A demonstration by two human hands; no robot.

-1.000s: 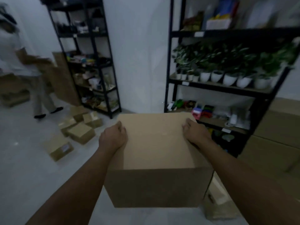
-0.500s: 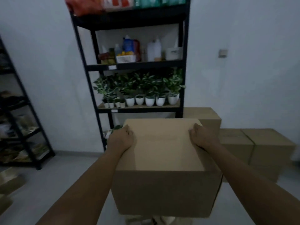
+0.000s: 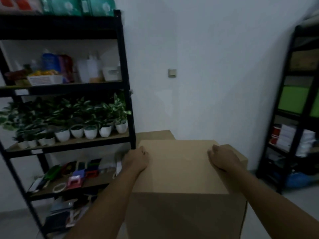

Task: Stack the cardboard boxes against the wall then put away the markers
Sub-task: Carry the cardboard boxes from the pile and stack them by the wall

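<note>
box [image 3: 179,168]: between left hand [image 3: 136,160] and right hand [image 3: 222,159]
stacked boxes [image 3: 155,134]: just beyond fingertips, against wall [image 3: 215,75]
shelf rack [image 3: 128,100]: left of left fingers

1 head-worn view, forward and down, close over a cardboard box [image 3: 179,166].

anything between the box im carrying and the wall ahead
Yes. Other cardboard boxes already sit at the wall, right behind the carried box. Black shelving stands close on its left side.
</note>
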